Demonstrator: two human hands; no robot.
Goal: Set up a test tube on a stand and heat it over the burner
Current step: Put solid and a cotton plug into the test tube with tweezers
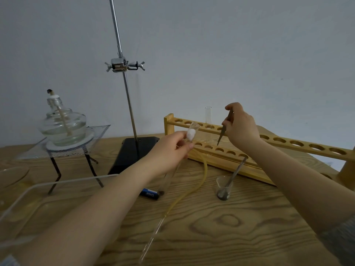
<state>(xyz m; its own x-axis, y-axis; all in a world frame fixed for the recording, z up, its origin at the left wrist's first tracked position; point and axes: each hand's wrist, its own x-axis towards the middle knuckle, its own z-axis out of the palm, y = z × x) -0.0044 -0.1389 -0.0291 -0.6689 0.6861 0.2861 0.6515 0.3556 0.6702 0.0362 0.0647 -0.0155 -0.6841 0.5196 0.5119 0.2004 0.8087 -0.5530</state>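
My left hand (173, 145) holds a long glass test tube (169, 177) tilted, its mouth up near the rack. A white cotton wad (191, 134) sits in the mouth, and dark powder lies at the tube's bottom. My right hand (241, 127) grips metal tweezers (223, 131), tips pointing down, just right of the tube's mouth. The retort stand (124, 77) with its clamp (123, 65) rises behind, on a black base (132, 152). The glass alcohol burner (62, 125), unlit and uncapped, rests on wire gauze over a tripod (76, 162) at left.
A wooden test tube rack (269, 144) with one upright empty tube (208, 120) runs along the right. A small beaker (223, 187) with dark powder and a spatula stands in front. Yellow rubber tubing (192, 192), a glass tube (151, 240), a blue lighter (149, 193) and a glass trough (19, 204) lie near.
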